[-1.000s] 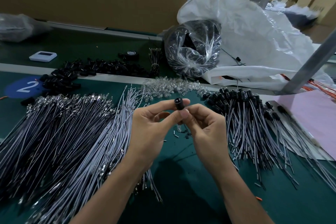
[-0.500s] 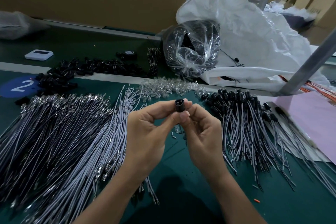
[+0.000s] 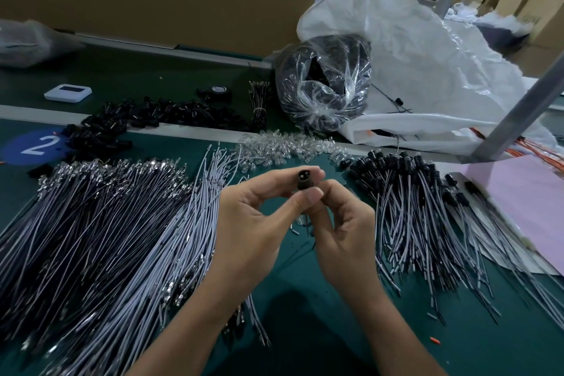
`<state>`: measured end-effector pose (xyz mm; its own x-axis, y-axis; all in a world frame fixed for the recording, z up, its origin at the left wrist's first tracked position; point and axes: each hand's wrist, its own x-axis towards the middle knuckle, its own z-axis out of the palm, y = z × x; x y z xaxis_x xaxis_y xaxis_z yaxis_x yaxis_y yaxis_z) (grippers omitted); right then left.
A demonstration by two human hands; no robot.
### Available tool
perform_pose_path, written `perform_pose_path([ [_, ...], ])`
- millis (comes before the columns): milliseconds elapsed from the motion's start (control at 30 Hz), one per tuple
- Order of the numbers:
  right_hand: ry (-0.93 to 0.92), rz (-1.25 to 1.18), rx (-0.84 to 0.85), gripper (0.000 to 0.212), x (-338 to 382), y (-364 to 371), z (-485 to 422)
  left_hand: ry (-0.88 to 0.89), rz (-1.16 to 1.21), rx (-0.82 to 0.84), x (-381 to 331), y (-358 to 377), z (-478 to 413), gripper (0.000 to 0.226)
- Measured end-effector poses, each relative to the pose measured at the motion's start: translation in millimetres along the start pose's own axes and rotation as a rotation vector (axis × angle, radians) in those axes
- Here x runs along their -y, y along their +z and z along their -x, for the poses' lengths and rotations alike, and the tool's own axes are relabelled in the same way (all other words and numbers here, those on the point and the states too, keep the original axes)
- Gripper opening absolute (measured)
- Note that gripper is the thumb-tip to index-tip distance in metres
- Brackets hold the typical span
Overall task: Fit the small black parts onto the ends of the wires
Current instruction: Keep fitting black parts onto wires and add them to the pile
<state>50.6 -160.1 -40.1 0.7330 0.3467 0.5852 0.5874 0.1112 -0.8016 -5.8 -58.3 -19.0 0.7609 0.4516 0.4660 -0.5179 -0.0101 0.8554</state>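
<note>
– Pinching is seen at the middle of the frame: what is held, and by which hand?

– One small black part [image 3: 303, 182] is pinched from both sides, between thumb and forefinger of the left hand [image 3: 244, 223] and of the right hand [image 3: 345, 223]. Its open end is turned toward the camera, and two cavities can be made out inside. Whether a wire is already seated beneath cannot be told, since the underside is hidden by the hands.

– How is the step best done?

– The part should probably be steadied by one hand alone, so that a wire end can be lined up with a cavity and pushed straight in until seated. A skewed push could bend the metal tip.

– And the supply?

– Bare wires [image 3: 106, 223] are heaped at the left of the frame and fitted wires [image 3: 412, 207] at the right. Loose black parts [image 3: 158, 116] are spread at the upper left, and clear pieces [image 3: 283, 146] are scattered just above the hands.
</note>
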Motion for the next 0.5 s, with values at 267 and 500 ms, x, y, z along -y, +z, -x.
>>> perform_pose_path([
  [267,0.009,0.002,-0.026,0.023,0.6,-1.4,-0.5,0.014,-0.034,0.012,-0.2,-0.2,-0.1,0.028],
  [500,0.043,-0.026,-0.036,0.022,1.9,-2.8,-0.3,0.016,-0.063,-0.001,4.5,-0.5,-0.3,0.029],
])
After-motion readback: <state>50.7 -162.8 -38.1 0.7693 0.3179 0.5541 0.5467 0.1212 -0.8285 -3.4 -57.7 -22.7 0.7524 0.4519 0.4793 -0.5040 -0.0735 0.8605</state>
